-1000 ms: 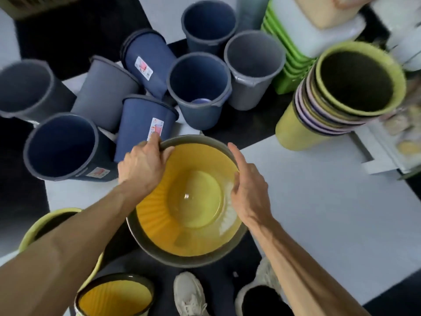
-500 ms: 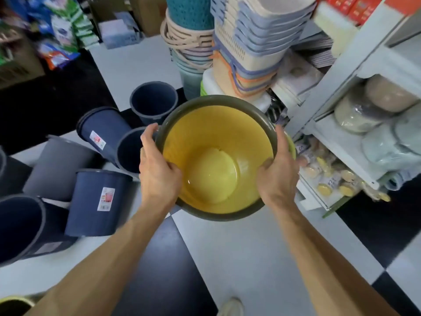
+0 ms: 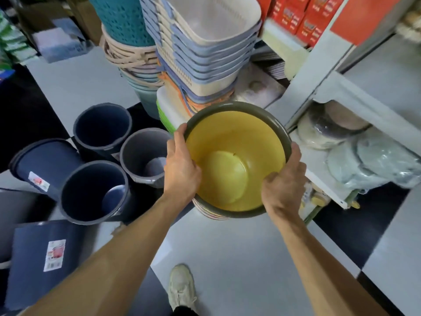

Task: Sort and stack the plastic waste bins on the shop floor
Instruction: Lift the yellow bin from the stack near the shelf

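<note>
Stacked lavender-and-cream baskets point(image 3: 205, 49) fill the top centre beside a teal basket point(image 3: 123, 19), red boxes point(image 3: 298, 17) top a white shelf point(image 3: 355, 99) at right, and a pale shoe point(image 3: 182, 286) sits bottom centre.

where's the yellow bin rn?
Head view, centre-right: the yellow bin is held at its rim by the left hand and right hand, over a stack of bins beside the white shelf.

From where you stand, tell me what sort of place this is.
Likely a household-goods shop: nested baskets piled on the floor, labelled blue bins in multiples, and a white shelf of wrapped goods.
</note>
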A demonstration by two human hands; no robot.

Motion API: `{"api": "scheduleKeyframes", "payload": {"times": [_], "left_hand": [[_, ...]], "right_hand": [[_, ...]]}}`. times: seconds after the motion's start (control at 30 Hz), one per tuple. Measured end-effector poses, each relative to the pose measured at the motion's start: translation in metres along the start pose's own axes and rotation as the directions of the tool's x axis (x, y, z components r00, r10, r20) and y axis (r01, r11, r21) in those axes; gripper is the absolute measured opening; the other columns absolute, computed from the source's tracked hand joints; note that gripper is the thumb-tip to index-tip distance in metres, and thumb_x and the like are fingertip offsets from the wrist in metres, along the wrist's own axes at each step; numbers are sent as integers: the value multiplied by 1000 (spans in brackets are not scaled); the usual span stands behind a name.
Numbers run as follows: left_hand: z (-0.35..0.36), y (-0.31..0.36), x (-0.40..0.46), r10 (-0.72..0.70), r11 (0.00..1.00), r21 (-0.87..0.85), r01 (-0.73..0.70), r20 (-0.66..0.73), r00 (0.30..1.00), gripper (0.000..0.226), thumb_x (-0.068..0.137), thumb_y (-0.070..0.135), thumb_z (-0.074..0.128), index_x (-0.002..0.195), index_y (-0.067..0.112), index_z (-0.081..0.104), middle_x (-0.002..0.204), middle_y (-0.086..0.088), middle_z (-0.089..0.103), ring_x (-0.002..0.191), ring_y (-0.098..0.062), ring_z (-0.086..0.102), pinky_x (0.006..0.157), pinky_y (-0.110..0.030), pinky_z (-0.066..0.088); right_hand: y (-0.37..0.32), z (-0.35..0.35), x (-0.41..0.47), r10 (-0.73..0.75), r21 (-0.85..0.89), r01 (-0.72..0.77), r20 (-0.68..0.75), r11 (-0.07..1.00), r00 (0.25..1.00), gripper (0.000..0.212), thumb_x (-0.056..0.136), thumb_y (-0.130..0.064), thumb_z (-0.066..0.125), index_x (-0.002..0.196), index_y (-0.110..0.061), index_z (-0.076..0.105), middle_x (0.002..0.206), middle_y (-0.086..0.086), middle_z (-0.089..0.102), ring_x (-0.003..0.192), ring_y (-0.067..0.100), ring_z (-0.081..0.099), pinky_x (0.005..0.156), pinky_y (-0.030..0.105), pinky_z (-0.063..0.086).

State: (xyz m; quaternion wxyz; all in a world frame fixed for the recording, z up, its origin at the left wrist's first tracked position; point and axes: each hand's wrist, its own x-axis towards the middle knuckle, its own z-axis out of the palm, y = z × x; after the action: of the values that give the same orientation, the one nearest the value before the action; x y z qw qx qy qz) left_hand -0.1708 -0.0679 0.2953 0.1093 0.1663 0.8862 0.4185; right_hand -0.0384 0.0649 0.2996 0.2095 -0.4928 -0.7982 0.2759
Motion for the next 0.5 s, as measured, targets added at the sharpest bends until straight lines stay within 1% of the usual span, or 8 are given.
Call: {"api": "scheduleKeyframes", "payload": {"times": [0.07, 0.17, 0.2, 0.27, 0.37, 0.4, 0.43, 0.5], "left_hand": [[17, -9, 14, -47, 998, 55, 43, 68, 997, 83, 82, -8, 47, 149, 31, 17, 141, -9, 38, 119, -35, 47, 99, -52, 40], [43, -33, 30, -122, 986, 137, 98, 181, 976, 88, 81, -8, 49, 151, 30, 12, 145, -8, 32, 123, -40, 45, 102, -57, 38], [51, -42, 35, -139, 983, 153, 106, 226, 964, 90, 81, -9, 49, 152, 30, 9, 146, -9, 30, 123, -42, 45, 102, -58, 38], [65, -62, 40, -172, 973, 199, 116, 293, 940, 91, 84, -7, 50, 154, 28, 3, 147, -10, 27, 122, -45, 45, 100, -58, 40], [84, -85, 46, -217, 940, 329, 93, 363, 906, 88, 90, 1, 49, 155, 26, -6, 154, -7, 20, 126, -43, 45, 98, -53, 41], [89, -90, 47, -234, 921, 381, 76, 388, 892, 88, 91, 4, 47, 155, 27, -9, 155, -5, 18, 126, -41, 46, 97, -52, 41], [94, -95, 49, -252, 902, 428, 58, 412, 876, 89, 91, 6, 47, 154, 27, -12, 157, -3, 16, 125, -39, 47, 95, -52, 42], [99, -103, 53, -298, 870, 492, 38, 462, 835, 91, 90, 9, 46, 153, 29, -17, 161, 2, 9, 126, -37, 47, 94, -51, 43]], "right_hand": [[12, 17, 11, -3, -55, 5, 23, 998, 1000, 77, 84, 6, 48, 152, -16, 20, 134, 21, 42, 107, 37, 54, 78, 39, 47], [29, 38, 21, 57, -80, -48, 113, 996, 992, 78, 84, 7, 46, 153, -16, 17, 139, 21, 37, 104, 38, 55, 77, 41, 51], [35, 46, 23, 72, -95, -58, 155, 994, 985, 81, 84, 8, 47, 153, -18, 14, 141, 19, 35, 105, 37, 55, 77, 39, 51], [47, 60, 24, 97, -146, -62, 252, 987, 963, 89, 84, 9, 51, 154, -19, 5, 147, 17, 27, 107, 32, 53, 78, 32, 48], [67, 85, 29, 192, -239, -110, 355, 965, 915, 98, 83, 6, 57, 155, -19, -5, 152, 17, 18, 94, 28, 53, 76, 33, 48], [74, 93, 31, 238, -270, -140, 377, 953, 895, 101, 83, 3, 59, 154, -21, -9, 154, 16, 16, 96, 28, 54, 76, 35, 48], [81, 99, 33, 280, -299, -165, 396, 940, 874, 104, 82, 0, 60, 153, -23, -12, 156, 15, 12, 105, 33, 55, 79, 38, 50], [92, 108, 35, 338, -362, -178, 446, 915, 829, 108, 81, -3, 61, 151, -28, -17, 161, 11, 1, 123, 42, 49, 86, 47, 53]]}}
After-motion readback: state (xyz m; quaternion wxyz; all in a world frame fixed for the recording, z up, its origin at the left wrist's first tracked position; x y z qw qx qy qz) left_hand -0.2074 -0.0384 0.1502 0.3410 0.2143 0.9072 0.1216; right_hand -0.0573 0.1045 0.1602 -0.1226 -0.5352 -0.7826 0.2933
